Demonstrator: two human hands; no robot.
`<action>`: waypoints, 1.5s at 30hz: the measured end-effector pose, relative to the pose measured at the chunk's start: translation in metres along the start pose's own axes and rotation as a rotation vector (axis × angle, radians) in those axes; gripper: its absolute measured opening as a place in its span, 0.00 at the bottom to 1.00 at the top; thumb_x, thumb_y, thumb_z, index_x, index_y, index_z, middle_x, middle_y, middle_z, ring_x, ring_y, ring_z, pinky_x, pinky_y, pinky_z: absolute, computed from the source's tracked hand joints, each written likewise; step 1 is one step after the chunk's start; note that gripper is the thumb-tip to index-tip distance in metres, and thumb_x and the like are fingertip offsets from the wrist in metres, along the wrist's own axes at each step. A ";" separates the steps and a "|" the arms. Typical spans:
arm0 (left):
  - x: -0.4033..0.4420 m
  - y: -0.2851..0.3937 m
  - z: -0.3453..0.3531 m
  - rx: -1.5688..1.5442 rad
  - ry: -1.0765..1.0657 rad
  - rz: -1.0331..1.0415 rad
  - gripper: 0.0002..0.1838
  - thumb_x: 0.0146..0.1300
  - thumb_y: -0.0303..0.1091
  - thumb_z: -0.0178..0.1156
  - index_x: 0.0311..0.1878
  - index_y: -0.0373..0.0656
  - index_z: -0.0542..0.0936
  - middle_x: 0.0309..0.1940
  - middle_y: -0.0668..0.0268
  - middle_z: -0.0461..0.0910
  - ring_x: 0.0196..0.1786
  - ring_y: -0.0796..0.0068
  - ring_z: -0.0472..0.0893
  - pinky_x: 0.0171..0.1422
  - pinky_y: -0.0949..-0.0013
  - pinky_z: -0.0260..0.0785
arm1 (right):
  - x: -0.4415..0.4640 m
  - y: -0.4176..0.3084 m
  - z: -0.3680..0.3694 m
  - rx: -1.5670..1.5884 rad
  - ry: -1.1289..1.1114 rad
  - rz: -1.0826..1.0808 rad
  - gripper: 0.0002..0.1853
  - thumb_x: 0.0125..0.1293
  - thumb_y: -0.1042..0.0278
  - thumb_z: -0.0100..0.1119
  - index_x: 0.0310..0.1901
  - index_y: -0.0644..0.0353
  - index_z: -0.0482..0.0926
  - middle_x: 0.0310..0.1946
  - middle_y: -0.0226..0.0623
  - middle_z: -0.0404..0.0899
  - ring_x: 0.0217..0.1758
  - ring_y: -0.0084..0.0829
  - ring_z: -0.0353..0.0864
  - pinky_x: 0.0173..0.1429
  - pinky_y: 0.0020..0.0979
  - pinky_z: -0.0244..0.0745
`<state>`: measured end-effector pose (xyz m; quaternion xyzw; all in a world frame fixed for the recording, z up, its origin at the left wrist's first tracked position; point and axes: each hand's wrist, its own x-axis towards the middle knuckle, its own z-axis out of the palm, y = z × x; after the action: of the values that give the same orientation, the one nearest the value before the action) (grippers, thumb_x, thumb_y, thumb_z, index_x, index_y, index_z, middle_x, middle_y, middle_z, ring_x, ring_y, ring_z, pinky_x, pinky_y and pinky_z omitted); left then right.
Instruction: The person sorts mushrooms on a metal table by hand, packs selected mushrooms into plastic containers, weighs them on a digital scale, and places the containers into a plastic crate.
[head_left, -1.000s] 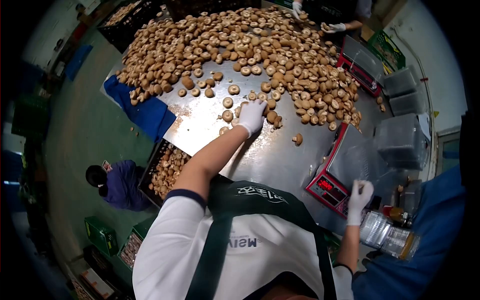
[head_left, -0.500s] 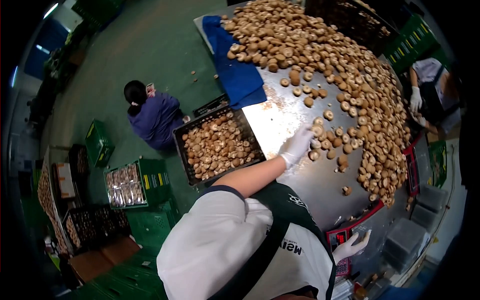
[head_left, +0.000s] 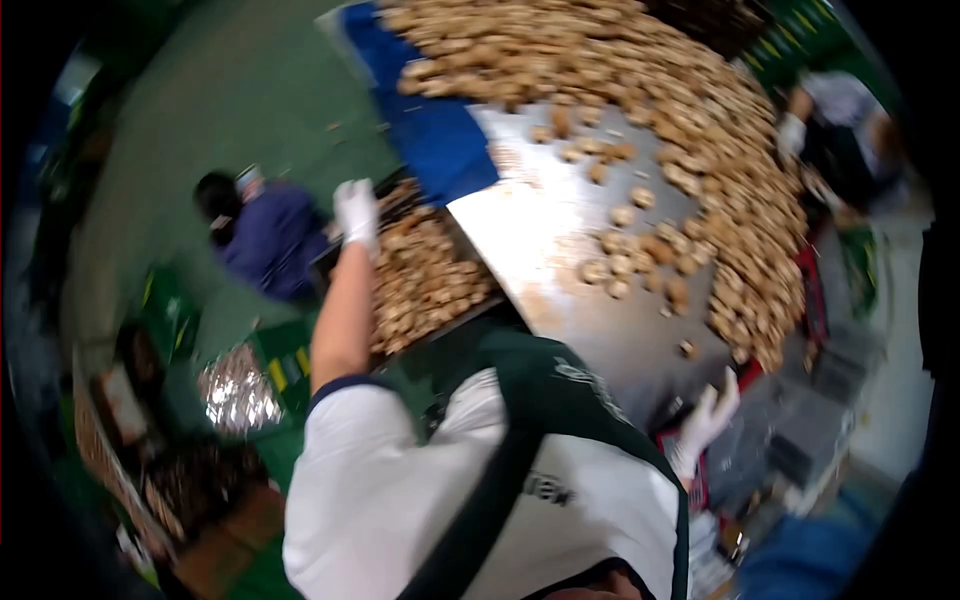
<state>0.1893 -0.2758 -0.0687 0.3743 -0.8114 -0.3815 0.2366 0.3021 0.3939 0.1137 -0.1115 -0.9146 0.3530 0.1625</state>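
My gloved left hand [head_left: 357, 213] is over the far left part of a dark crate of mushrooms [head_left: 425, 285], beside the metal table. Motion blur smears its fingers, and I cannot see whether anything is in them. My gloved right hand [head_left: 708, 420] is above the near right part of the table, beside a red scale [head_left: 698, 482]; its fingers are spread and nothing shows between them. Loose mushrooms [head_left: 650, 255] lie on the metal table [head_left: 530, 240], and a large heap [head_left: 600, 60] covers its far and right parts.
A blue cloth [head_left: 430, 140] hangs over the table's left corner. Someone in purple [head_left: 270, 240] is low beside the crate. Another person [head_left: 845, 130] is at the far right. Green crates [head_left: 285, 365] stand at the lower left, and clear plastic boxes [head_left: 810, 410] at the right.
My left hand has moved left from the loose mushrooms on the table to over the crate. My right hand's fingers have spread and now point upward. The view has turned and blurred.
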 end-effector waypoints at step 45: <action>-0.307 0.411 0.395 -0.506 -1.399 0.342 0.44 0.60 0.49 0.68 0.75 0.42 0.61 0.63 0.49 0.76 0.64 0.55 0.76 0.68 0.64 0.66 | 0.269 0.100 0.112 0.562 0.003 0.722 0.31 0.73 0.44 0.51 0.62 0.66 0.76 0.60 0.43 0.78 0.62 0.35 0.74 0.67 0.33 0.64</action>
<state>-0.0641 0.3174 -0.0071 -0.1510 -0.7068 -0.6621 -0.1982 0.0213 0.4840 0.0261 -0.3753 -0.6858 0.6212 0.0542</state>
